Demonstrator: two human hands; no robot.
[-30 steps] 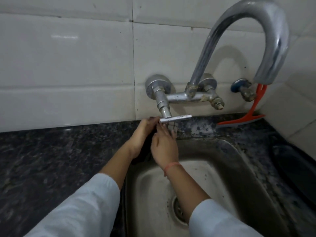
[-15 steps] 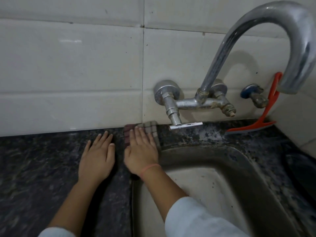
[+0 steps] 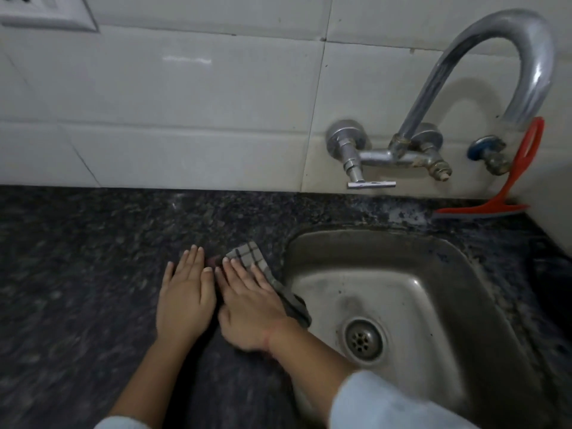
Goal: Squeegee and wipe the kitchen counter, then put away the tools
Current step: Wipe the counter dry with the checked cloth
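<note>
- A dark speckled stone counter (image 3: 93, 249) runs along a wall of pale grey tiles (image 3: 192, 119).
- A steel sink (image 3: 411, 292) is set into the counter; its round drain (image 3: 362, 339) sits near the front.
- Above the sink's back edge, a curved chrome tap (image 3: 483, 75) is mounted on the wall.
- An orange squeegee (image 3: 507, 184) leans against the wall behind the sink's far right corner, its blade on the counter.
- Just left of the sink, the right hand (image 3: 247, 308) lies flat, fingers spread, pressing a checked cloth (image 3: 257, 264) onto the counter; one cloth corner droops over the sink rim.
- The left hand (image 3: 185, 298) rests flat and empty beside it, fingers together.
- A wall socket (image 3: 43, 10) shows far left of the sink, high on the tiles.
</note>
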